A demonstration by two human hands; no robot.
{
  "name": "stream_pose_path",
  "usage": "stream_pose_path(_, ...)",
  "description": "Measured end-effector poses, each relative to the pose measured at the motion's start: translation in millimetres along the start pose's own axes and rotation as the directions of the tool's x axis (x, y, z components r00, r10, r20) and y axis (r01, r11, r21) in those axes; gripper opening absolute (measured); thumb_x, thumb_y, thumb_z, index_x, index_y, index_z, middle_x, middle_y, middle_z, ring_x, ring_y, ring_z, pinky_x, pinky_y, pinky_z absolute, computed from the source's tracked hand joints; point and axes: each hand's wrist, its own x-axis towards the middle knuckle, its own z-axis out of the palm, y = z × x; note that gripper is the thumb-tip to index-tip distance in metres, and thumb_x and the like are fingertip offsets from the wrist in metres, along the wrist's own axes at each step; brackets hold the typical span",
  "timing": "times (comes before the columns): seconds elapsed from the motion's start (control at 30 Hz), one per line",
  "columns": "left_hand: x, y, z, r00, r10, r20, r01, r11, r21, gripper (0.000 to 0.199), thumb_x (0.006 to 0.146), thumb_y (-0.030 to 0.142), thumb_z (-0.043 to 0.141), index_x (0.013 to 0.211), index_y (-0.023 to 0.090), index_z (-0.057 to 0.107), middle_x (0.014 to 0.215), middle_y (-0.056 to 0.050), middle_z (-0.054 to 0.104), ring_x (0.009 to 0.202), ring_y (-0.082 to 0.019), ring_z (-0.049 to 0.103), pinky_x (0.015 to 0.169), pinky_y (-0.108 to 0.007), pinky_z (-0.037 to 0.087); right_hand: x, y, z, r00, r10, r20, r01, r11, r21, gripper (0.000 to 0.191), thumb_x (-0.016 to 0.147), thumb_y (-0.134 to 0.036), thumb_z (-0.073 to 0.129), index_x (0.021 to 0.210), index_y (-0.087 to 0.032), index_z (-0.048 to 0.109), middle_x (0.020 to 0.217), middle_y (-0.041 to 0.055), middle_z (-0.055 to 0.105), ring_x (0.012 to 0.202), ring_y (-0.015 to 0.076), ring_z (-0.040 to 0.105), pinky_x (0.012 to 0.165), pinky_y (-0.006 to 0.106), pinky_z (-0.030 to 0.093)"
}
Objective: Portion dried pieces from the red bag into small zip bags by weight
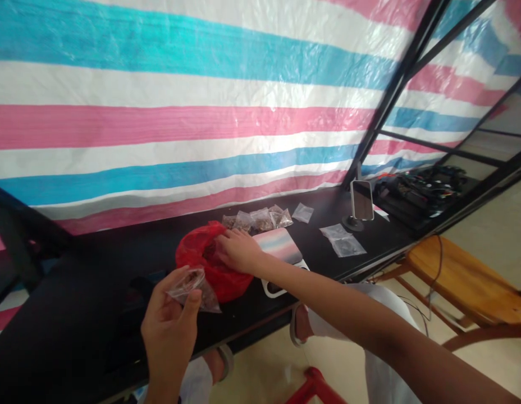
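My left hand (172, 314) pinches a small clear plastic bag (204, 294) with some brown bits inside, just in front of a red plastic bag (235, 285). The red bag lies open on the black table (92, 280). Reaching into its mouth is my right hand (237, 251), whose fingertips are hidden among the contents, so what they grip cannot be seen. Behind the red bag, several filled clear bags (263, 219) lie in a row. A silvery-pink flat device (281, 245) sits right of the red bag, under my right forearm.
Flat clear bags (342, 240) lie to the right, near a phone (362, 200) on a stand. Another small clear bag (303, 212) is at the back. Dark cables (433, 182) pile up far right, beyond a black frame post. A wooden chair (462, 278) stands at the right.
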Motion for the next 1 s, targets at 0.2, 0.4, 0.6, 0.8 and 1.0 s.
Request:
stream_pose_path(0.2, -1.8, 0.8, 16.3, 0.999, 0.004, 0.053, -0.001, 0.998, -0.055, 0.054, 0.076, 0.054, 0.086, 0.114, 0.020, 0.072, 0.112, -0.010, 0.079, 0.100, -0.025, 0.078, 0.092, -0.038, 0.064, 7.0, 7.9, 0.3, 0.999, 0.011, 0.043, -0.018, 0.987, 0.158, 0.014, 0.102, -0.033, 0.068, 0.108, -0.020, 0.069, 0.117, 0.0097, 0.076, 0.104, 0.0254, 0.072, 0.084, 0.033, 0.050)
stream_pose_path(0.4, 6.2, -11.0, 26.5, 0.995, -0.075, 0.064, 0.079, 0.995, -0.066, 0.053, 0.077, 0.051, 0.085, 0.115, 0.018, 0.070, 0.112, -0.011, 0.079, 0.100, -0.025, 0.078, 0.093, -0.039, 0.064, 8.5, 8.6, -3.1, 0.995, -0.021, 0.094, 0.001, 0.979, 0.205, 0.010, 0.099, -0.019, 0.067, 0.107, -0.021, 0.071, 0.113, 0.0061, 0.078, 0.100, 0.0229, 0.073, 0.080, 0.029, 0.050)
stream_pose_path(0.6, 6.0, -6.4, 25.5, 0.999, -0.042, -0.015, 0.042, 0.999, 0.009, 0.047, 0.078, 0.048, 0.084, 0.112, 0.018, 0.072, 0.107, -0.009, 0.079, 0.091, -0.022, 0.077, 0.081, -0.031, 0.063, 12.1, 4.7, -9.3, 0.996, -0.045, 0.077, 0.027, 0.975, 0.221, 0.012, 0.098, -0.025, 0.072, 0.108, -0.019, 0.074, 0.112, 0.0073, 0.078, 0.101, 0.0238, 0.073, 0.079, 0.029, 0.052)
stream_pose_path(0.8, -8.7, -8.4, 21.9, 0.997, -0.072, -0.005, 0.072, 0.996, 0.044, 0.046, 0.080, 0.049, 0.083, 0.111, 0.017, 0.072, 0.099, -0.007, 0.079, 0.086, -0.021, 0.077, 0.078, -0.032, 0.062, -0.6, 0.6, -2.4, 0.993, -0.067, 0.094, 0.042, 0.967, 0.253, 0.010, 0.098, -0.027, 0.073, 0.104, -0.021, 0.073, 0.107, 0.0053, 0.077, 0.101, 0.0237, 0.071, 0.078, 0.029, 0.050)
stream_pose_path(1.0, -23.9, -14.2, 13.6, 0.999, -0.035, 0.020, 0.034, 0.999, 0.029, 0.048, 0.077, 0.046, 0.088, 0.113, 0.018, 0.072, 0.106, -0.008, 0.079, 0.093, -0.021, 0.077, 0.086, -0.031, 0.062, -11.6, 2.9, 14.5, 0.999, -0.032, -0.034, 0.040, 0.959, 0.281, 0.014, 0.099, -0.013, 0.063, 0.109, -0.020, 0.070, 0.117, 0.0078, 0.071, 0.110, 0.0227, 0.066, 0.090, 0.031, 0.050)
